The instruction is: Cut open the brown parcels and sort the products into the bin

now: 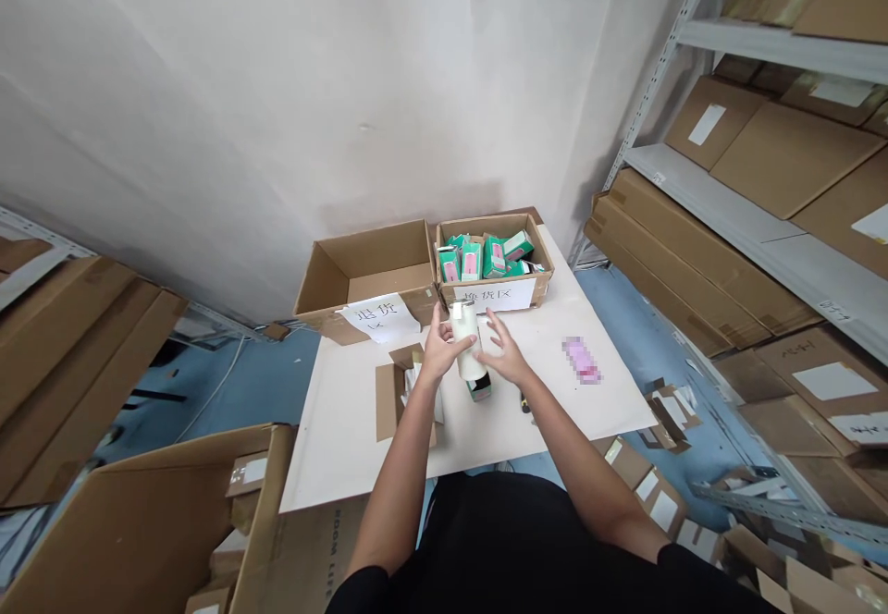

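Note:
My left hand (pixel 442 350) is wrapped round a white cylinder-shaped item (pixel 467 348) held upright over the white table (pixel 347 438). Its lower end meets a small green box (pixel 478 388) standing on the table. My right hand (pixel 505 351) hovers just right of the cylinder with fingers spread, holding nothing. A small opened brown carton (pixel 388 392) with white papers inside lies under my left wrist.
At the table's back stand an empty cardboard box (pixel 361 272) and a box of several green packages (pixel 492 258), both with paper labels. A pink item (pixel 581 360) lies at the right. Shelves of cartons (pixel 763 161) flank the right; large cartons (pixel 139 521) stand left.

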Tool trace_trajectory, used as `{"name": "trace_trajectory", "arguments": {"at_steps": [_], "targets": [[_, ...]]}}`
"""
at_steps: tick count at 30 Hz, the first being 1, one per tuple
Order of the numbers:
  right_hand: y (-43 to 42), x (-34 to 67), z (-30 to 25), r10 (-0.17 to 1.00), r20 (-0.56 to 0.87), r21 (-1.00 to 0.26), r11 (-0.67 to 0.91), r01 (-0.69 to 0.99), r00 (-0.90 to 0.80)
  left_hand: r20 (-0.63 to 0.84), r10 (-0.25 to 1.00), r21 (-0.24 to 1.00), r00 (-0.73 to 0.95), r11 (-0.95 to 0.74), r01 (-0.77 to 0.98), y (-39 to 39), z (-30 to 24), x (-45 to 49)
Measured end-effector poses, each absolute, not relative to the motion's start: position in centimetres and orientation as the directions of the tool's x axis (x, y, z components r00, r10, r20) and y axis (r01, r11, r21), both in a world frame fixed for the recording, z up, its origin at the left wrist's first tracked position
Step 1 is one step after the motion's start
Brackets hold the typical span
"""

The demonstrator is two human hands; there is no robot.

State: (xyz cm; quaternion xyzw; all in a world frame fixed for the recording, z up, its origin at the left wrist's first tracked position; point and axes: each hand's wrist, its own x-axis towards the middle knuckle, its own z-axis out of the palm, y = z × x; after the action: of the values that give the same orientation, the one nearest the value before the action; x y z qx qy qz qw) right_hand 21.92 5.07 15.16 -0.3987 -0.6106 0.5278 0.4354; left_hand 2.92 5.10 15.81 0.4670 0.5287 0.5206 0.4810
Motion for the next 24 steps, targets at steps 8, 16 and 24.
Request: {"name": "trace_trajectory", "arguments": {"at_steps": [8, 16, 24], "targets": [[8.4, 22.3, 15.8, 0.888, 0.234, -0.929, 0.325, 0.179, -0.395, -0.021, 0.999, 0.993, 0.049, 0.015, 0.120, 3.6, 10.8, 4.7], [7.8, 23.9, 12.5, 0.967, 0.241, -0.918, 0.254, 0.304, -0.082, -0.115, 0.987, 0.855, 0.111, 0.042, 0.516, 1.2, 3.0, 2.2], [6.4, 22.3, 9.1, 0.980, 0.198, -0.936, 0.189, 0.298, 0.002, -0.181, 0.984, 0.801, -0.005, 0.150, 0.580, -0.2, -1.1, 3.2]]}}
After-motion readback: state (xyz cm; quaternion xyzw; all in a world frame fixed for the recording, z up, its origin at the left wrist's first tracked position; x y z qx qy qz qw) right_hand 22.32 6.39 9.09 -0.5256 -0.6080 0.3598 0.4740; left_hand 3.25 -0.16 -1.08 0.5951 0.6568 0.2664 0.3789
